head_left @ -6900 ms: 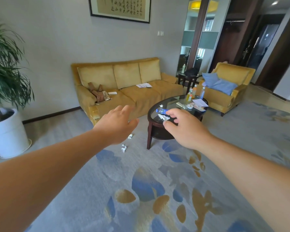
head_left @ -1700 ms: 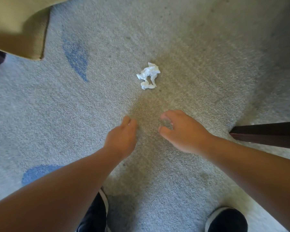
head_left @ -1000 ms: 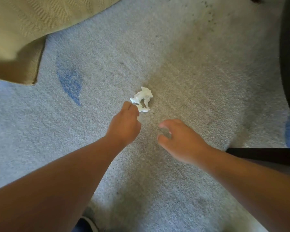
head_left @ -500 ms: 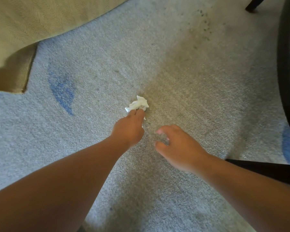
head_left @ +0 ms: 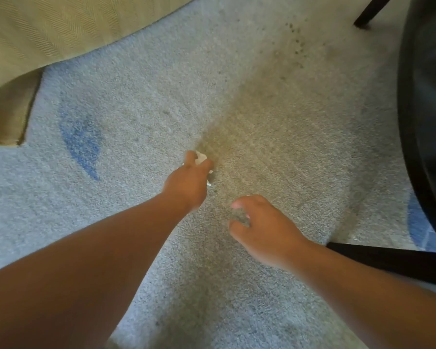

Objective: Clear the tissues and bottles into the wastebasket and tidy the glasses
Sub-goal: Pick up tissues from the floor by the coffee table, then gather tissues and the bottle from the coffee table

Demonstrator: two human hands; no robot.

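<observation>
A crumpled white tissue (head_left: 201, 157) lies on the grey carpet (head_left: 275, 127), mostly covered by my left hand (head_left: 188, 183), whose fingers are closed around it; only small white bits show above and beside the fingers. My right hand (head_left: 264, 227) hovers just to the right and nearer to me, fingers loosely curled and apart, holding nothing. No bottles, glasses or wastebasket are in view.
The yellow sofa's corner (head_left: 35, 46) fills the upper left. The dark round coffee table's edge (head_left: 428, 109) runs down the right side, with one dark leg (head_left: 393, 260) low at the right and another (head_left: 370, 11) at the top.
My left hand has reached the tissue and closed its fingers over it, so most of the tissue is now hidden. The right hand has stayed beside it.
</observation>
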